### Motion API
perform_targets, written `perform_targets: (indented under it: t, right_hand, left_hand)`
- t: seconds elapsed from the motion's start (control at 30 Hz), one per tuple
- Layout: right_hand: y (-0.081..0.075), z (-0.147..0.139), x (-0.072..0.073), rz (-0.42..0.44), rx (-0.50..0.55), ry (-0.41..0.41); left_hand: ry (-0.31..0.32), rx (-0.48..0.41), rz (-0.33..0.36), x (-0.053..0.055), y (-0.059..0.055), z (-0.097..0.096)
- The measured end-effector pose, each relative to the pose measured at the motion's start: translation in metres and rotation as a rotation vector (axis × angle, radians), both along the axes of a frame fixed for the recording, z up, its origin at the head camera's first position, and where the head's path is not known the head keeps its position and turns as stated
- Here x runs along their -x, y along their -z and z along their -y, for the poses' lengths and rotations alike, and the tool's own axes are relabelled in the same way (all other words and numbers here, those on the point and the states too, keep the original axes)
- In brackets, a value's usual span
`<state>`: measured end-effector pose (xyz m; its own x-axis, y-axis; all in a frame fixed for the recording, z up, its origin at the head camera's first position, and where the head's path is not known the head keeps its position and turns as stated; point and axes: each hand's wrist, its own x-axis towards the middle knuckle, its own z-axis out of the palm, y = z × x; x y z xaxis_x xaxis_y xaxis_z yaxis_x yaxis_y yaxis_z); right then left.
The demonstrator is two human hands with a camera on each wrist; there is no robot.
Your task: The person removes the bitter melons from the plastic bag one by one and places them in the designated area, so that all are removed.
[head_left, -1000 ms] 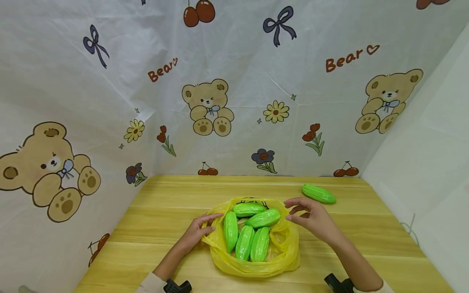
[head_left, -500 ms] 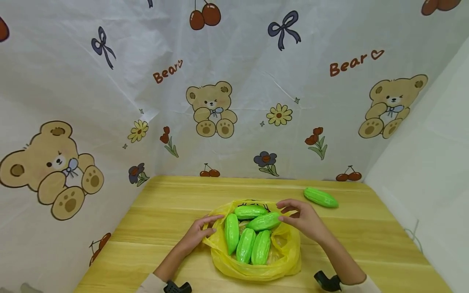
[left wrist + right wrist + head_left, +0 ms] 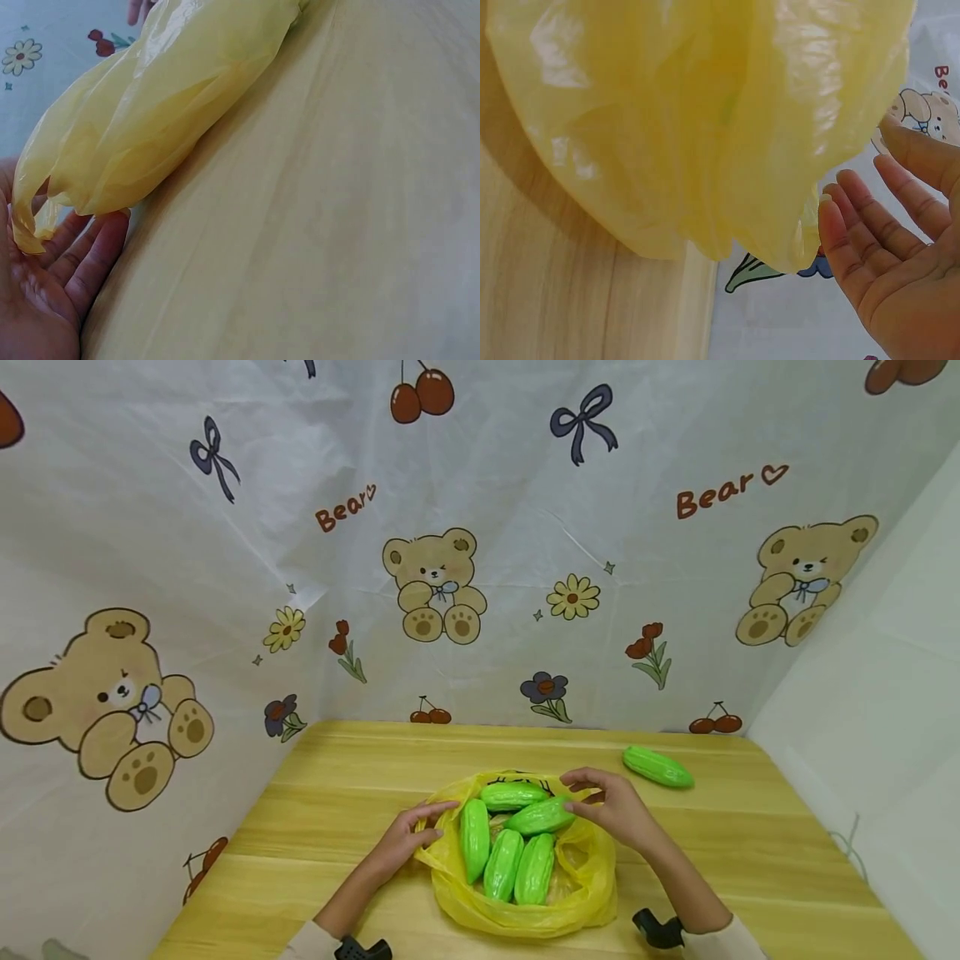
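Note:
A yellow plastic bag [image 3: 525,922] sits with its mouth spread wide on the table. Inside lie several glossy, ridged green vegetables, like short cucumbers or gourds, such as this green vegetable [image 3: 503,865]. My left hand [image 3: 405,837] rests at the bag's left rim, fingers loosely bent and thumb apart. The left wrist view has the bag's edge lying against those fingers [image 3: 96,259]. Over the right rim hovers my right hand [image 3: 617,810], its fingers and thumb spaced apart near one of the vegetables; the right wrist view shows its palm [image 3: 911,292] beside the bag, holding nothing.
Another green vegetable [image 3: 658,767] lies outside the bag, toward the back right of the wooden table [image 3: 337,756]. A printed bear cloth [image 3: 502,485] stands behind the table and along its left. A white wall panel [image 3: 885,693] borders the right side, with a thin cord near it.
My right hand has moved left, from beside the bag to over its right rim. The left hand stays at the left rim. The head view has shifted slightly.

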<state>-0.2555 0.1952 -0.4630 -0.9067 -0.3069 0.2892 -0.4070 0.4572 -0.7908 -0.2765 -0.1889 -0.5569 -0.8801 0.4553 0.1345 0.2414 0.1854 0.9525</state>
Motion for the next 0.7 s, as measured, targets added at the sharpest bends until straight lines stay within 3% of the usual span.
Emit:
perform_targets:
  t: [0.7]
  right_hand:
    - [0.018,-0.006,0.010,0.036,-0.015,-0.022]
  left_hand:
    - [0.020,-0.030,0.003,0.000,0.000,0.000]
